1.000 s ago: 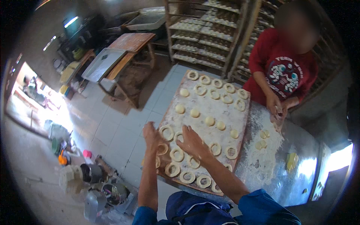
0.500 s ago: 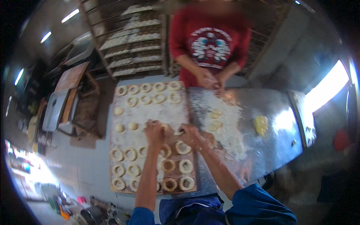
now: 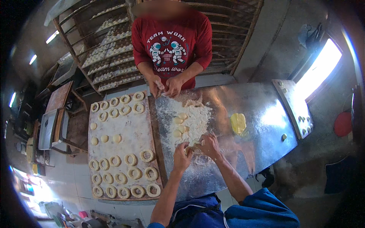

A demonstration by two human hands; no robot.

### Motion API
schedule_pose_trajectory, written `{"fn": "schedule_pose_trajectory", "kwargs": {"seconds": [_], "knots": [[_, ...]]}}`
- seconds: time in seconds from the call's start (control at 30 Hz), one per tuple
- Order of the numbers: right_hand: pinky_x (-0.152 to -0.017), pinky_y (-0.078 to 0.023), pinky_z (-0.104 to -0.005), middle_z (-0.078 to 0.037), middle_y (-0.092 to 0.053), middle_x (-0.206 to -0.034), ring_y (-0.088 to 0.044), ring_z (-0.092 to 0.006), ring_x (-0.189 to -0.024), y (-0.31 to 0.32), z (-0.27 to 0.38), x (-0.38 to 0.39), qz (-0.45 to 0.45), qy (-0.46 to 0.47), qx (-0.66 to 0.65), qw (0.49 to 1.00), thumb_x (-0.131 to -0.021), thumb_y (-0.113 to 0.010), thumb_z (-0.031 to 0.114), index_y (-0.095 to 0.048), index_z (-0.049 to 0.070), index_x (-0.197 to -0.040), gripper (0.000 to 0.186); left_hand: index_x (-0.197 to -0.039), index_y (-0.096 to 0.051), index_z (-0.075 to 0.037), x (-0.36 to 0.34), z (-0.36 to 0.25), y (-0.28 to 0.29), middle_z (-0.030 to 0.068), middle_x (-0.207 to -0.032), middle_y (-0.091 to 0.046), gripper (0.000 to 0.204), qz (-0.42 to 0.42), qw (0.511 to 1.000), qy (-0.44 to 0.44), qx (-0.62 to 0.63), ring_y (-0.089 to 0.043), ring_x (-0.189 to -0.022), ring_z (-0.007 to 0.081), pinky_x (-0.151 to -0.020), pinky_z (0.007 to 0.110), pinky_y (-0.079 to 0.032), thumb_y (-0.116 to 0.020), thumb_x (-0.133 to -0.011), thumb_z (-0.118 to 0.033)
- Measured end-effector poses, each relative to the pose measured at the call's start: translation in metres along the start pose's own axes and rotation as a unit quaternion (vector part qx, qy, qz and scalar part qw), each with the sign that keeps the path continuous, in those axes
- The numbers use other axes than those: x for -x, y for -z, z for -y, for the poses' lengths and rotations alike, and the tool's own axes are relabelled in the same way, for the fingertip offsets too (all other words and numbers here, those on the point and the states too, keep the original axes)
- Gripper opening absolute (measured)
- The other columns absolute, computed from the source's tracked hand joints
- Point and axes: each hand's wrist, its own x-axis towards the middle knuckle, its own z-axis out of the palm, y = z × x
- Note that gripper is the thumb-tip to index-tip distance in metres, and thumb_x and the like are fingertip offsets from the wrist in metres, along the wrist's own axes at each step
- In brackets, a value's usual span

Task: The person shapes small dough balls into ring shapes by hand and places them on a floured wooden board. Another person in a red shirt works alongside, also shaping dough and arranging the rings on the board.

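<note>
My left hand (image 3: 182, 155) and my right hand (image 3: 209, 144) meet over a piece of dough (image 3: 192, 144) on the floured metal table (image 3: 258, 125), fingers curled around it. Just beyond them lie several small dough balls (image 3: 179, 126) in a patch of flour. To the left a floured wooden board (image 3: 121, 146) carries several dough rings (image 3: 131, 173) and a few plain rounds (image 3: 105, 138). Across the table a person in a red shirt (image 3: 171, 40) works a bit of dough between both hands (image 3: 166, 86).
A yellow lump (image 3: 238, 123) lies on the table right of the flour. A tall rack (image 3: 106, 60) with trays of dough pieces stands behind the board. A wooden table with a metal tray (image 3: 51, 127) stands far left. Bright window (image 3: 317, 68) at right.
My view has swung right from the board to the metal table. Both my hands left the dough rings on the board and now hold a piece of dough on the floured table.
</note>
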Motion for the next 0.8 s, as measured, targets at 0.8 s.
{"fn": "schedule_pose_trajectory", "kwargs": {"seconds": [0.8], "knots": [[-0.072,-0.045,-0.0304,-0.01,-0.063,-0.083,-0.06,-0.0191,-0.081,0.005,0.035,0.038,0.092,-0.315,-0.514,0.793,-0.094,-0.048,0.044,-0.063,0.001,-0.089,0.045,-0.098,-0.045,-0.011,0.027,-0.039,-0.017,0.0035,-0.092,-0.053,0.015,-0.083,0.698,0.19,0.685,-0.057,-0.081,0.0184,-0.066,0.03,-0.046,-0.056,-0.087,-0.012]]}}
